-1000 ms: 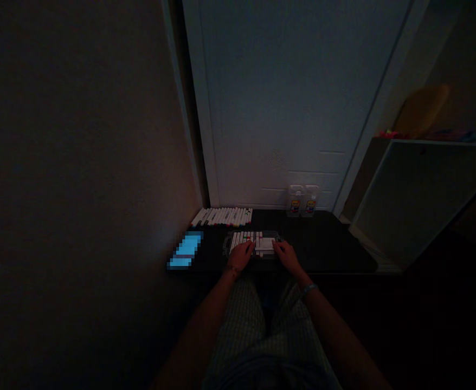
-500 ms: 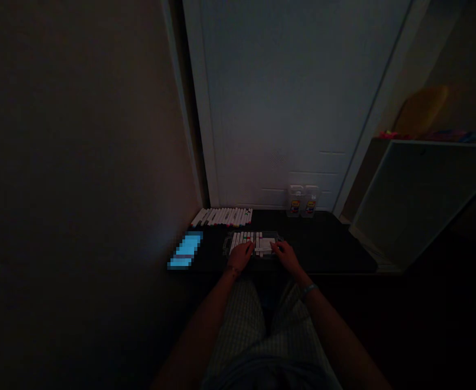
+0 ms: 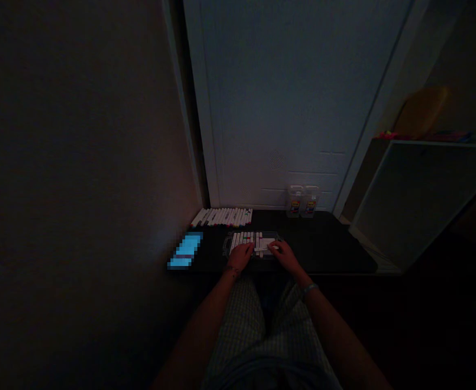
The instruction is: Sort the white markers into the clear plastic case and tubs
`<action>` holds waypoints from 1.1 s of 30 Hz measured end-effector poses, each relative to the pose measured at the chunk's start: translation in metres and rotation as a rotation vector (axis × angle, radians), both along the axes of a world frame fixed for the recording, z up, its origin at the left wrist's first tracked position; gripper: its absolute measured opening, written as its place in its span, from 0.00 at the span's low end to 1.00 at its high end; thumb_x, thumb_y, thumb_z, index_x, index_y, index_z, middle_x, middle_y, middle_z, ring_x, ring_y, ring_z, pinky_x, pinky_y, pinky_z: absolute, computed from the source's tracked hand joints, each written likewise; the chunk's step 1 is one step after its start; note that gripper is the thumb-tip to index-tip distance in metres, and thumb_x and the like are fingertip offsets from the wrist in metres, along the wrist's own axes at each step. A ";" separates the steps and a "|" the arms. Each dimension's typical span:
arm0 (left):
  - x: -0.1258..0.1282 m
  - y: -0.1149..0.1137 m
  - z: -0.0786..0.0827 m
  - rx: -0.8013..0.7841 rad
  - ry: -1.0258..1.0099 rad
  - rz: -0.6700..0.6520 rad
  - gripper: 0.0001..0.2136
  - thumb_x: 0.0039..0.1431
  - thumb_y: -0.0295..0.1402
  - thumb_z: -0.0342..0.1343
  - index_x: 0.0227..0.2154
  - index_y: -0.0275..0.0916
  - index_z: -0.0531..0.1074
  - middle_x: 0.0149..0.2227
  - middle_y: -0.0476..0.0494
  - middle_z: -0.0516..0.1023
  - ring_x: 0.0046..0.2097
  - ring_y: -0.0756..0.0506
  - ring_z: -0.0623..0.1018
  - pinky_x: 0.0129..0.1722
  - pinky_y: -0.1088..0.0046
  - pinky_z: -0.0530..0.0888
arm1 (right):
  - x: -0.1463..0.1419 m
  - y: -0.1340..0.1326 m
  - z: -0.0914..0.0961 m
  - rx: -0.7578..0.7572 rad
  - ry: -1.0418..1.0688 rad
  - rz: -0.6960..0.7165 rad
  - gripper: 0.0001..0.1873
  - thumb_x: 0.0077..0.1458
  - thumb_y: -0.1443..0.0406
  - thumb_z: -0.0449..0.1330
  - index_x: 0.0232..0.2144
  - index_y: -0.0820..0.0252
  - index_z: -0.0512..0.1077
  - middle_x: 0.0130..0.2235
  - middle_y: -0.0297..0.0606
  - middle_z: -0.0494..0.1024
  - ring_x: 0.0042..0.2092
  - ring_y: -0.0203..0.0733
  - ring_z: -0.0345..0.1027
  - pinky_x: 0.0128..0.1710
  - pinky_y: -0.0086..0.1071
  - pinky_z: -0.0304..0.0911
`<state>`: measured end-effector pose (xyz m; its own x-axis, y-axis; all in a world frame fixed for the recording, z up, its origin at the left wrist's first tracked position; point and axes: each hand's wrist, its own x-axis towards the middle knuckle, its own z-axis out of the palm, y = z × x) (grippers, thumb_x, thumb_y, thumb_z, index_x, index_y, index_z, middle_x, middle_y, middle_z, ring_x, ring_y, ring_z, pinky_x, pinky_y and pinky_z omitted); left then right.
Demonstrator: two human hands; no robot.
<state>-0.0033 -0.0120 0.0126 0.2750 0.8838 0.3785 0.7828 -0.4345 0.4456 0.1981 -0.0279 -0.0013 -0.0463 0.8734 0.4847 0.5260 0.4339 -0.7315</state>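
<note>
The room is very dark. A clear plastic case (image 3: 252,245) of white markers lies on a low black table (image 3: 323,249) in front of me. My left hand (image 3: 240,256) rests on the case's near left part, fingers curled over the markers. Over the right part is my right hand (image 3: 285,255), its fingertips pinched on a white marker (image 3: 267,248) that lies crosswise over the case. Both wrists wear a bracelet.
A row of white markers (image 3: 223,216) lies at the table's back left, by the white door. Two small bottles (image 3: 302,201) stand at the back. A glowing blue screen (image 3: 185,250) lies at the left edge. A white shelf unit (image 3: 417,195) stands to the right.
My right hand has slid slightly left and now holds a marker crosswise over the case. The left hand has barely moved.
</note>
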 end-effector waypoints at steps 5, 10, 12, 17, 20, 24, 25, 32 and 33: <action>0.000 -0.001 0.002 -0.007 0.006 0.003 0.18 0.63 0.39 0.38 0.37 0.40 0.73 0.38 0.43 0.77 0.41 0.47 0.74 0.41 0.74 0.65 | -0.002 -0.004 0.004 0.005 -0.011 0.027 0.14 0.51 0.53 0.55 0.35 0.53 0.74 0.37 0.36 0.73 0.40 0.41 0.65 0.41 0.32 0.59; 0.000 -0.001 0.003 -0.020 0.016 0.002 0.18 0.63 0.38 0.38 0.36 0.40 0.73 0.37 0.43 0.78 0.40 0.47 0.74 0.40 0.74 0.65 | 0.000 0.000 0.000 -0.013 -0.048 0.006 0.14 0.52 0.53 0.55 0.34 0.53 0.74 0.36 0.36 0.73 0.39 0.41 0.65 0.40 0.32 0.58; 0.001 0.000 0.002 -0.019 0.019 0.002 0.17 0.63 0.37 0.38 0.37 0.40 0.73 0.37 0.43 0.78 0.40 0.47 0.74 0.41 0.73 0.65 | 0.000 0.001 -0.001 -0.015 -0.061 0.002 0.14 0.52 0.53 0.54 0.34 0.53 0.74 0.36 0.36 0.74 0.39 0.41 0.65 0.40 0.32 0.58; 0.000 0.003 -0.002 -0.011 0.028 0.003 0.18 0.63 0.37 0.38 0.38 0.38 0.73 0.38 0.42 0.77 0.41 0.47 0.74 0.42 0.73 0.64 | 0.001 0.002 0.000 -0.030 -0.082 0.011 0.14 0.53 0.53 0.54 0.33 0.53 0.75 0.34 0.36 0.75 0.39 0.42 0.65 0.40 0.32 0.58; 0.000 0.003 -0.002 -0.010 0.032 0.008 0.19 0.63 0.38 0.37 0.36 0.38 0.74 0.37 0.41 0.77 0.40 0.47 0.74 0.40 0.74 0.65 | 0.000 0.003 0.000 -0.030 -0.083 0.007 0.14 0.52 0.54 0.55 0.32 0.53 0.75 0.34 0.36 0.75 0.39 0.42 0.65 0.40 0.32 0.58; 0.000 0.002 -0.001 -0.004 0.035 0.009 0.19 0.63 0.39 0.37 0.36 0.38 0.73 0.36 0.42 0.77 0.40 0.47 0.74 0.40 0.74 0.65 | -0.001 0.001 0.000 -0.022 -0.047 -0.011 0.13 0.52 0.54 0.55 0.33 0.53 0.75 0.36 0.36 0.75 0.39 0.42 0.66 0.40 0.33 0.58; 0.000 0.002 -0.001 -0.002 0.035 0.008 0.19 0.63 0.39 0.37 0.36 0.38 0.73 0.36 0.42 0.77 0.40 0.47 0.74 0.40 0.74 0.65 | -0.001 0.001 0.000 -0.020 -0.038 -0.009 0.13 0.52 0.54 0.55 0.33 0.53 0.75 0.36 0.36 0.75 0.39 0.42 0.66 0.40 0.33 0.58; 0.000 0.001 -0.001 0.012 0.050 -0.006 0.18 0.64 0.38 0.37 0.37 0.40 0.73 0.37 0.43 0.77 0.40 0.47 0.74 0.40 0.74 0.64 | -0.001 -0.002 0.002 0.014 -0.021 0.025 0.13 0.53 0.55 0.55 0.34 0.52 0.74 0.37 0.36 0.75 0.41 0.42 0.65 0.43 0.34 0.58; 0.000 0.001 -0.001 0.014 0.052 -0.009 0.18 0.64 0.38 0.37 0.37 0.40 0.73 0.37 0.43 0.77 0.40 0.47 0.74 0.41 0.74 0.64 | -0.001 -0.002 0.002 0.011 -0.018 0.023 0.13 0.53 0.54 0.55 0.34 0.53 0.74 0.37 0.36 0.75 0.41 0.42 0.65 0.43 0.34 0.58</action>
<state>-0.0036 -0.0107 0.0113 0.3027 0.8759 0.3757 0.8005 -0.4477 0.3985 0.1968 -0.0302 0.0007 -0.0746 0.8666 0.4935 0.5287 0.4540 -0.7172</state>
